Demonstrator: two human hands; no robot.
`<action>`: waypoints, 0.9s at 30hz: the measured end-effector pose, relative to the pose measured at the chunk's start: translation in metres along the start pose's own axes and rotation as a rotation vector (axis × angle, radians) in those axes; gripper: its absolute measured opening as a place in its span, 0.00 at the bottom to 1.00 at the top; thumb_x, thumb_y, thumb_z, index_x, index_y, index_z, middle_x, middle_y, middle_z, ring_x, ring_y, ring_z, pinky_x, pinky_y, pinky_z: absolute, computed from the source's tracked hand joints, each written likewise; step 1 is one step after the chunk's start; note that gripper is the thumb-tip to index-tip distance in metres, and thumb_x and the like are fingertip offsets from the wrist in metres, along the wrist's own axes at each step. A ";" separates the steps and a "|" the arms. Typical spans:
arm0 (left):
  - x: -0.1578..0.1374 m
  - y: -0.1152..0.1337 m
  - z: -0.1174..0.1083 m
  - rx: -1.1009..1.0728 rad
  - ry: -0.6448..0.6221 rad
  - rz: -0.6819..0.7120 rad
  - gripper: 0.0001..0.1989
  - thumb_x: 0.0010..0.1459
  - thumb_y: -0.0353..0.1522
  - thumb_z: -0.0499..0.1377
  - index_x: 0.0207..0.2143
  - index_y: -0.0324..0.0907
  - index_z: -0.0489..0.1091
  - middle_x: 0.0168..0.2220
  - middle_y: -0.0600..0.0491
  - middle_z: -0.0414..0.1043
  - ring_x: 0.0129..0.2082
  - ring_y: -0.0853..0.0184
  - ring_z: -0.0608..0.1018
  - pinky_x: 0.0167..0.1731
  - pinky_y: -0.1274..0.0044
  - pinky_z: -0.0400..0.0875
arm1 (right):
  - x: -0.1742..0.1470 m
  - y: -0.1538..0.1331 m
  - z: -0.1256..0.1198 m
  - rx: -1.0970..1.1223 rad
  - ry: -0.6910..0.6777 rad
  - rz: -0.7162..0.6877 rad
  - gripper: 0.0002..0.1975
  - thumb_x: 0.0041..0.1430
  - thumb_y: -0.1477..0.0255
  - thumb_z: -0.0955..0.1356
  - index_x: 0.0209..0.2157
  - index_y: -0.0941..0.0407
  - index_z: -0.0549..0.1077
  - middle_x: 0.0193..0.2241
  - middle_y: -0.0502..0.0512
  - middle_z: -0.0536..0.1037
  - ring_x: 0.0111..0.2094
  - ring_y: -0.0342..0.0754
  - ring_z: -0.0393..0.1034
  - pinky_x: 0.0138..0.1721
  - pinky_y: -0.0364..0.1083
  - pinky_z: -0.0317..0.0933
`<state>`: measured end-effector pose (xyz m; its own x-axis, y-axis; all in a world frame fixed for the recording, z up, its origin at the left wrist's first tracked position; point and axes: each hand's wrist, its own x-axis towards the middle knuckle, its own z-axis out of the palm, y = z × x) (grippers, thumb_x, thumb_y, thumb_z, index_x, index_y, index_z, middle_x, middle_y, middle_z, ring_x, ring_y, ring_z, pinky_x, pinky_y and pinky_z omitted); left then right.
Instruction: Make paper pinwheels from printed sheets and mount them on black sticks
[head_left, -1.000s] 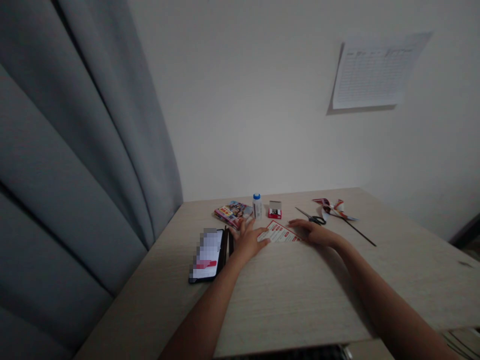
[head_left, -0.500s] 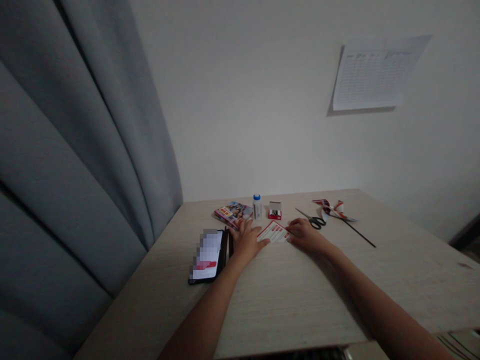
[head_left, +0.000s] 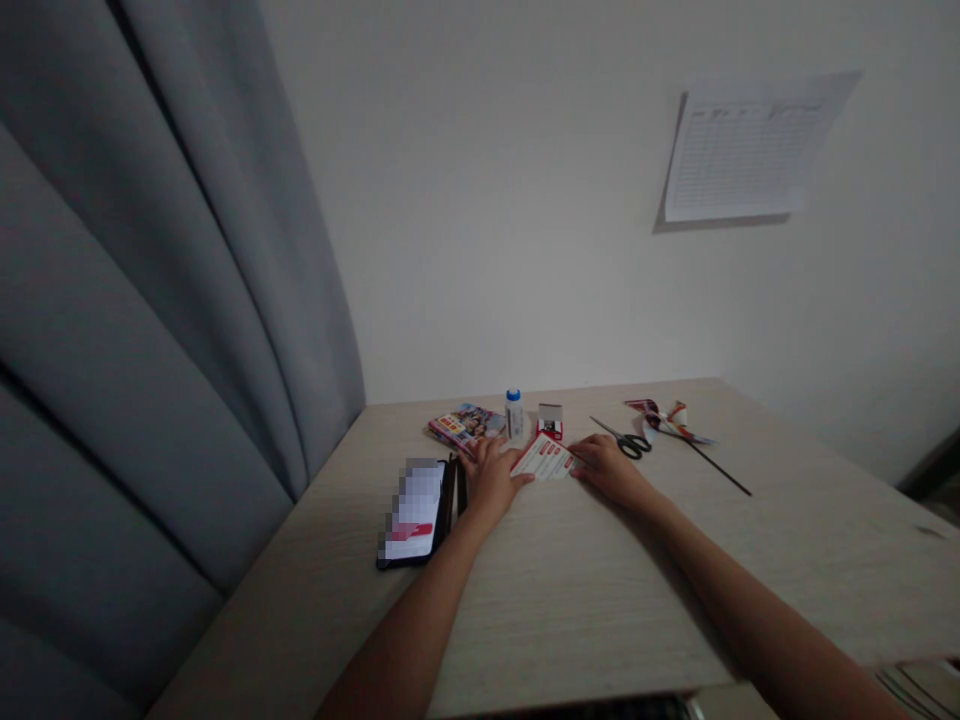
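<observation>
A white paper (head_left: 545,461) with a red edge, small red labels and printed lines sits between the left hand (head_left: 490,482) and right hand (head_left: 616,474), touching both, one corner pointing away toward the small red box (head_left: 550,426)

I see a bare left hand (head_left: 491,480) and a bare right hand (head_left: 609,470); back from the fingers (head_left: 589,450), the left forearm (head_left: 431,600) and right forearm (head_left: 720,570) run slender and uncovered.
</observation>
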<state>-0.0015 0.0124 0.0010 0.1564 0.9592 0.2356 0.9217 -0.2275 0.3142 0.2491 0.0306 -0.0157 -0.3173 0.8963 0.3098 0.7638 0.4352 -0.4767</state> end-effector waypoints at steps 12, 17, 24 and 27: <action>0.002 -0.003 0.002 -0.108 0.081 0.019 0.18 0.55 0.35 0.66 0.49 0.52 0.73 0.59 0.51 0.67 0.63 0.54 0.60 0.64 0.51 0.40 | -0.002 -0.012 -0.006 0.039 0.047 0.037 0.18 0.52 0.70 0.71 0.46 0.58 0.77 0.41 0.60 0.76 0.46 0.55 0.68 0.50 0.50 0.61; 0.003 -0.005 0.000 -0.141 0.089 0.016 0.15 0.54 0.33 0.66 0.45 0.50 0.75 0.57 0.52 0.70 0.62 0.56 0.62 0.64 0.54 0.42 | -0.004 -0.015 -0.007 0.089 0.041 0.098 0.13 0.54 0.73 0.69 0.42 0.58 0.76 0.40 0.59 0.78 0.43 0.52 0.71 0.46 0.48 0.63; 0.005 -0.010 -0.003 -0.167 0.117 0.022 0.07 0.59 0.36 0.62 0.39 0.49 0.79 0.53 0.51 0.74 0.59 0.55 0.66 0.62 0.54 0.47 | -0.006 -0.012 -0.014 0.138 0.040 0.088 0.13 0.57 0.69 0.66 0.42 0.55 0.79 0.40 0.58 0.80 0.43 0.53 0.74 0.48 0.49 0.64; 0.005 -0.011 -0.005 -0.165 0.101 0.002 0.11 0.63 0.40 0.57 0.38 0.49 0.80 0.54 0.50 0.74 0.61 0.53 0.65 0.62 0.51 0.48 | -0.006 -0.008 -0.019 0.215 -0.015 0.078 0.14 0.58 0.66 0.66 0.39 0.55 0.80 0.39 0.56 0.82 0.43 0.55 0.75 0.48 0.49 0.65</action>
<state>-0.0129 0.0190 0.0030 0.1138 0.9391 0.3244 0.8494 -0.2614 0.4585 0.2560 0.0200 0.0016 -0.2713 0.9284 0.2538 0.6496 0.3713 -0.6635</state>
